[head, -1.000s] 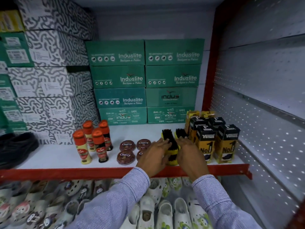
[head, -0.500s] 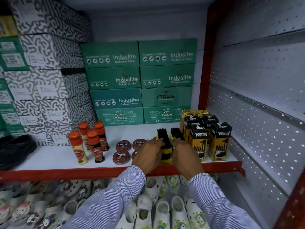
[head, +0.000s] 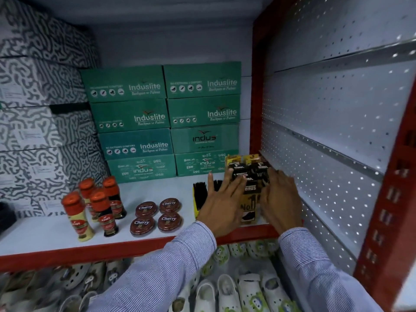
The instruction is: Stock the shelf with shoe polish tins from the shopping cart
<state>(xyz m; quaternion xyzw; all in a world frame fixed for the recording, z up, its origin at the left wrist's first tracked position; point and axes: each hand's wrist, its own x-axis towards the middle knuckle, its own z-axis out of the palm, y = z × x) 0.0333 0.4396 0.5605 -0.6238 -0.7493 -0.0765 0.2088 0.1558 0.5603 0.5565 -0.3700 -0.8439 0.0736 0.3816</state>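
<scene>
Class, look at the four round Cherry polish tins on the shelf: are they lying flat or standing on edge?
Flat. All four Cherry tins show their round printed lids facing up, resting on the white shelf in a two-by-two group.

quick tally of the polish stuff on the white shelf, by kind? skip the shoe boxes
Cherry polish tins: 4
Orange-capped polish bottles: 4
Shoe brushes: 2 showing, partly behind the left hand
Venus cartons: at least 6 visible tops; both hands, the right hand included, cover part of the cluster, so not exact
Total: at least 16
</scene>
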